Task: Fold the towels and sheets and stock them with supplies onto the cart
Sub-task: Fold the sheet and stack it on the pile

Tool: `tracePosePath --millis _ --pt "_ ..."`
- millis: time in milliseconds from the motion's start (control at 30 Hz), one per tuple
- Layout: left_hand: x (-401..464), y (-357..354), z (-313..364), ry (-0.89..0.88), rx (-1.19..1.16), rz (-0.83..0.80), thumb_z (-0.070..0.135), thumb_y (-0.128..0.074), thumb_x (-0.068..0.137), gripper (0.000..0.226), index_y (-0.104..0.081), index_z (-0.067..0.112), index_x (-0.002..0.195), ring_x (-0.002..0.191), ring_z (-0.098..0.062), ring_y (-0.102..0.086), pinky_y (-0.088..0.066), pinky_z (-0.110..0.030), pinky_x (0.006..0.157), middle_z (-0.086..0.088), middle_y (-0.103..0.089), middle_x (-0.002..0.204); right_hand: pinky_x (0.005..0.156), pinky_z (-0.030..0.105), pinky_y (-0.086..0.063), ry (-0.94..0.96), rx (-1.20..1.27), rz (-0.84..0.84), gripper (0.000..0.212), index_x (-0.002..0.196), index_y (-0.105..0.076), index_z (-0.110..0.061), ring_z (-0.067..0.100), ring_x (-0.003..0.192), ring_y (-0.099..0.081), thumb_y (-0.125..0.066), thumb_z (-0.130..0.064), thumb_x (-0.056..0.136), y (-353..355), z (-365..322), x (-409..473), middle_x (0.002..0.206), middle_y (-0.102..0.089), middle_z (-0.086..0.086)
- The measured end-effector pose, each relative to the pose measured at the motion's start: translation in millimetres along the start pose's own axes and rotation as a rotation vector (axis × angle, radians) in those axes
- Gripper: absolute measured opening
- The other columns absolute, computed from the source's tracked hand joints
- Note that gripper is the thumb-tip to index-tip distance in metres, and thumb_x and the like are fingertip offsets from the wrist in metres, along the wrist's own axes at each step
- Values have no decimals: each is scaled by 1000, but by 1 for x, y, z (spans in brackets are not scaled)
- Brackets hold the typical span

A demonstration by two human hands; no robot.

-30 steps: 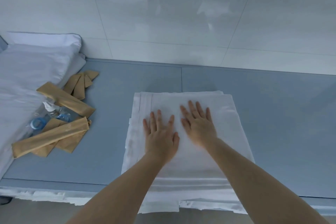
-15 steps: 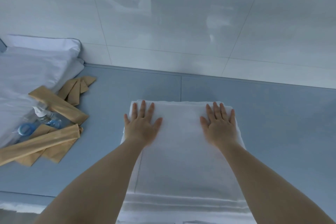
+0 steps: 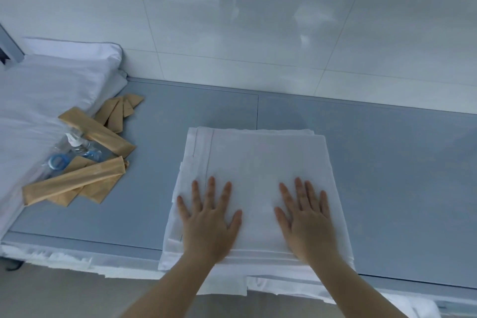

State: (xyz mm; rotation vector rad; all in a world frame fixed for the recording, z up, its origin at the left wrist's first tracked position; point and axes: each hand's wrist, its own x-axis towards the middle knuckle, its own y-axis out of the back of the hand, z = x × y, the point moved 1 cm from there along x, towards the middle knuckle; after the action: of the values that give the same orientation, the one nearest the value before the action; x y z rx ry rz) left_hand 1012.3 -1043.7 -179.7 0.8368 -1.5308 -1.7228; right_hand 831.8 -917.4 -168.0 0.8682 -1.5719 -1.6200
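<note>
Both forearms are extended forward; the left hand (image 3: 209,224) and right hand (image 3: 307,222) are laid flat, apparently pressing, fingers spread.

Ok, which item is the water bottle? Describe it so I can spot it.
Look left on the grey table, beside the white bedding. Among the tan packets lies a clear plastic bottle, the only transparent item, with a blue label.

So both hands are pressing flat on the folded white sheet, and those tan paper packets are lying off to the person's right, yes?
Not quite. The head view shows the tan paper packets to the person's left, beside the white bedding. The rest holds: the left hand and right hand press flat on the folded white sheet.
</note>
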Motion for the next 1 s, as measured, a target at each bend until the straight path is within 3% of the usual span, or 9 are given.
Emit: tracePosePath --millis 100,167,200,300,400,500,633,800,1000 --pt "-4 1 -20 135 -66 -51 80 8 76 75 22 50 143 146 -37 15 -5 -62 113 3 21 159 115 58 1 -199 12 -29 61 151 -6 -33 21 149 -3 -6 -58 95 0 24 -1 161 -5 -1" --pt "-1 3 -30 187 -156 -96 87 4 71 80 20 53 142 146 -39 8 -12 -59 114 -3 21 160 115 56 -10 -300 131 -78 64 150 5 -37 24 149 -1 -12 -62 94 2 34 7 161 12 -6" --pt "4 6 -33 200 -197 -115 88 -3 70 82 18 55 142 146 -40 5 -14 -57 115 -6 20 159 115 53 -20 -338 229 -90 68 150 6 -38 27 148 -8 -20 -63 93 4 40 14 161 14 -3" --pt "25 15 -38 248 -308 -156 86 -30 74 85 8 56 144 143 -41 -15 -23 -51 112 -16 7 159 108 45 -31 -430 608 -123 82 151 3 -42 32 141 -30 -49 -58 90 14 62 32 161 -1 10" --pt "42 21 -41 280 -399 -135 80 -45 76 84 -6 56 146 133 -40 -32 -29 -48 108 -17 -16 154 106 41 -33 -415 734 -155 91 152 1 -39 33 133 -40 -60 -54 86 15 73 42 152 -32 14" --pt "45 19 -43 292 -453 -107 77 -52 75 84 -13 56 145 124 -38 -39 -33 -47 107 -16 -33 139 100 41 -41 -450 737 -176 93 149 4 -45 37 119 -52 -59 -62 83 10 75 41 137 -48 16" --pt "43 21 -44 306 -467 -142 78 -54 72 89 -11 55 146 112 -41 -50 -39 -42 102 -20 -44 120 97 42 -44 -457 697 -223 92 147 9 -50 38 114 -55 -52 -71 81 6 76 38 131 -54 19" --pt "34 26 -52 258 -513 -187 73 -60 74 88 -15 52 147 115 -32 -56 -44 -34 92 -7 -59 128 86 35 -42 -420 667 -270 90 147 12 -47 36 113 -57 -49 -70 84 8 79 29 136 -54 9" --pt "9 34 -63 229 -629 -243 66 -69 72 87 -21 54 144 111 -25 -58 -46 -30 87 4 -58 125 91 37 -43 -411 631 -350 91 146 17 -46 34 113 -58 -44 -73 84 14 77 4 137 -54 3"
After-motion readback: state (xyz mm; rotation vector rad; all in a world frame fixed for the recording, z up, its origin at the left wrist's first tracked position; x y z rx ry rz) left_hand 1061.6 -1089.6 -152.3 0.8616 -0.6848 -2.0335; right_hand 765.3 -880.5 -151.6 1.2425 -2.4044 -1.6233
